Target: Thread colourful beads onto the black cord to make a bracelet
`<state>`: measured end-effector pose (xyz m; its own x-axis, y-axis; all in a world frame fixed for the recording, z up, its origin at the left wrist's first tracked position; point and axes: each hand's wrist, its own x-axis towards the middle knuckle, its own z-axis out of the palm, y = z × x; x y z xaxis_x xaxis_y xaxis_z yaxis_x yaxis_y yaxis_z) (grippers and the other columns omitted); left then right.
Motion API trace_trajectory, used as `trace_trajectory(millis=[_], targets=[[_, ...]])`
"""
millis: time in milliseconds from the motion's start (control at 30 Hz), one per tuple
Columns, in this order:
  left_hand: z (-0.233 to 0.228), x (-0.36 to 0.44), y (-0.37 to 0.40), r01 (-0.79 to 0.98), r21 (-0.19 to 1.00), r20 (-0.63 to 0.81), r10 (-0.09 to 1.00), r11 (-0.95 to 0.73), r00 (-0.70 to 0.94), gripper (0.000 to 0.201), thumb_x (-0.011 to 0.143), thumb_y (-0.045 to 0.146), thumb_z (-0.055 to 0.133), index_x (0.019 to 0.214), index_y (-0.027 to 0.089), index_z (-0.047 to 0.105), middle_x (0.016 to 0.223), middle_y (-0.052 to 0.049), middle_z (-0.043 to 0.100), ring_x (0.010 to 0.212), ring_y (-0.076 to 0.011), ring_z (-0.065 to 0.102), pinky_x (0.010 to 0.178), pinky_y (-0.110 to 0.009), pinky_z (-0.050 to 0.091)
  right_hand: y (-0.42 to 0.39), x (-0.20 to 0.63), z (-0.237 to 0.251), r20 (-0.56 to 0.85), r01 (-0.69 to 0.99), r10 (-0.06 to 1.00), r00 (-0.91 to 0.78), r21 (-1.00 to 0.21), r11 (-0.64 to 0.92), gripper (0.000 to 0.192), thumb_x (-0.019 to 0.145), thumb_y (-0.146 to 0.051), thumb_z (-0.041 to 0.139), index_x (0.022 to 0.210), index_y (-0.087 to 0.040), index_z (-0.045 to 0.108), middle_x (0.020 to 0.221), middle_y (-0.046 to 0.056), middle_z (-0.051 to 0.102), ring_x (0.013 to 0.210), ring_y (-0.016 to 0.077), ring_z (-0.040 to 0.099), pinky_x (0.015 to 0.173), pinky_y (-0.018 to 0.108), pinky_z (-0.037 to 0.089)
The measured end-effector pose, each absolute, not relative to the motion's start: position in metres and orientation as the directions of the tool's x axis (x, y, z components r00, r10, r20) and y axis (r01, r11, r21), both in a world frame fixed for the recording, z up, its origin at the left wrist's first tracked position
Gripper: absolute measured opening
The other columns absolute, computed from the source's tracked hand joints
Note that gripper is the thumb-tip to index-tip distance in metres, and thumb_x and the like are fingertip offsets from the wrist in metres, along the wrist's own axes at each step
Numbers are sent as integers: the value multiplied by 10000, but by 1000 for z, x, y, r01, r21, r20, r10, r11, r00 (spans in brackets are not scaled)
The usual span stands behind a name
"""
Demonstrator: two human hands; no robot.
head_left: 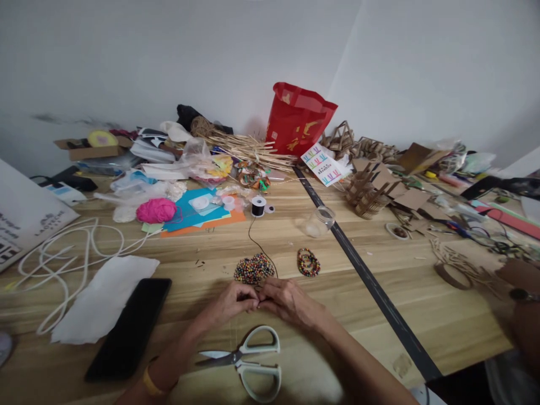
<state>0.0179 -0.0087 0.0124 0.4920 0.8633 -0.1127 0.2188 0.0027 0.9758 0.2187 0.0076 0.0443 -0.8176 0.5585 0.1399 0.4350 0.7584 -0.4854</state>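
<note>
Scissors (248,361) with pale handles lie closest to the camera, blades shut and pointing left, flat on the wooden table (329,315) between the two forearms. Just above them the hands meet: the left hand (231,302) and the right hand (286,298) come together fingertip to fingertip, both curled tight and pinched at the point where they touch. What sits in that pinch is too small to make out, though a thin black thread (258,243) runs down the table right to that spot, so whether either hand truly has it I cannot tell. Right behind the fingertips, almost touching them, lies a heap of small mixed-colour beads (253,268). Just to its right, a little apart, sits a finished beaded bracelet (309,262) in a ring. Follow the thread back and it ends at a black spool (258,206) standing near blue and orange paper sheets (198,216). Beside the spool, a clear jar (319,221) lies tipped on its side. Off to the left, a black phone (130,328) rests face down, overlapping a white sheet (103,298), with a loose white cord (67,259) looping beyond it. Pink yarn (156,210) sits farther back, and a red bag (297,119) stands against the wall. At the right edge, another person's arm (525,315) reaches in with a wristwatch.
</note>
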Motion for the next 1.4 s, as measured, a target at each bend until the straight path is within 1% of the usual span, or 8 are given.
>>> trace_trajectory(millis=[200,367,567,700,833,900,1100,1400], targets=[[6,17,-8,201,979,-121,860,22,496,157,708,282,639,669,143,700,631,-9,671,618,-150,551,584,-222,404,8,220,44,137,416,552,-823,-516,749,139,953,-257,486,906,-174,587,872,45,623,793,150,593,677,226,414],[4,18,-8,162,983,-159,849,88,504,141,673,286,682,707,151,700,731,-28,706,704,-172,600,665,-248,441,9,219,41,163,403,558,-814,-533,744,96,929,-228,528,884,-171,591,844,40,619,748,143,589,653,224,414],[9,23,-11,201,978,-141,867,49,477,114,685,262,661,645,156,669,667,-8,670,651,-160,576,626,-240,417,7,217,42,199,371,581,-789,-600,709,70,917,-215,549,870,-176,583,820,30,600,718,132,577,642,217,420],[12,22,-12,199,980,-112,885,22,452,168,717,293,644,632,149,661,611,1,639,595,-139,538,581,-227,389,10,217,42,322,338,681,-657,-682,648,64,919,-215,528,920,-173,576,891,54,580,743,134,563,618,216,432],[14,20,-9,165,985,-117,918,57,380,208,727,319,634,623,140,652,561,5,605,541,-121,501,540,-220,368,13,218,39,420,310,736,-532,-712,630,69,899,-205,541,858,-165,579,801,36,559,641,115,506,535,203,396],[15,19,-8,136,988,-112,930,68,349,213,719,322,636,613,137,649,562,2,603,541,-121,505,543,-223,376,13,217,36,414,305,723,-552,-707,638,68,894,-197,547,848,-165,586,776,30,566,637,116,504,547,210,396],[15,20,-7,86,994,-90,941,66,326,215,695,325,662,600,133,650,544,5,594,535,-116,512,541,-225,385,11,210,27,371,262,686,-626,-728,634,100,917,-200,518,880,-168,606,836,52,610,771,145,572,679,242,444],[16,16,-4,-26,977,-191,919,212,344,328,660,448,717,636,133,628,584,-12,657,543,-122,570,565,-241,441,8,205,25,358,280,746,-562,-766,579,181,910,-269,545,787,-153,610,750,37,597,666,125,538,577,216,413]])
